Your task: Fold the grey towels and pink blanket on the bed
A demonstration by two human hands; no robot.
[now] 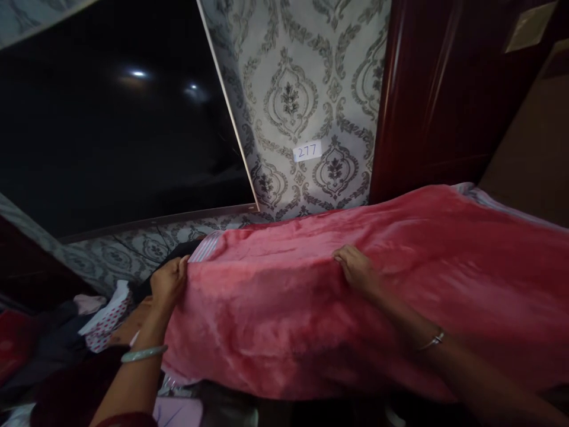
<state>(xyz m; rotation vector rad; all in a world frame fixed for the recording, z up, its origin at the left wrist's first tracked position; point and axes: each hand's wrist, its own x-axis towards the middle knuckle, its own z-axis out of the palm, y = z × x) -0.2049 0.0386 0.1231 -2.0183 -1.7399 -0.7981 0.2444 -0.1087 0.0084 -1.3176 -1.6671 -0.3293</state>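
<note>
A plush red-pink blanket [275,320] spreads across the front of the view and reaches to the right edge. Its border is striped grey and white, showing at the upper left corner and along the far right. At that left corner, my left hand [169,280] is closed on the blanket's edge, a pale green bangle on its wrist. Farther right, my right hand [354,267] pinches a raised fold of the same blanket. A thin bracelet circles the right wrist. What lies under the blanket is mostly hidden.
A large dark television [133,124] hangs on the patterned wall at left. A paper label [307,150] reading 277 is stuck to the wallpaper. Dark red glossy wood [427,95] stands at right. Piled clothes, including a red-dotted white cloth [104,320], lie at lower left.
</note>
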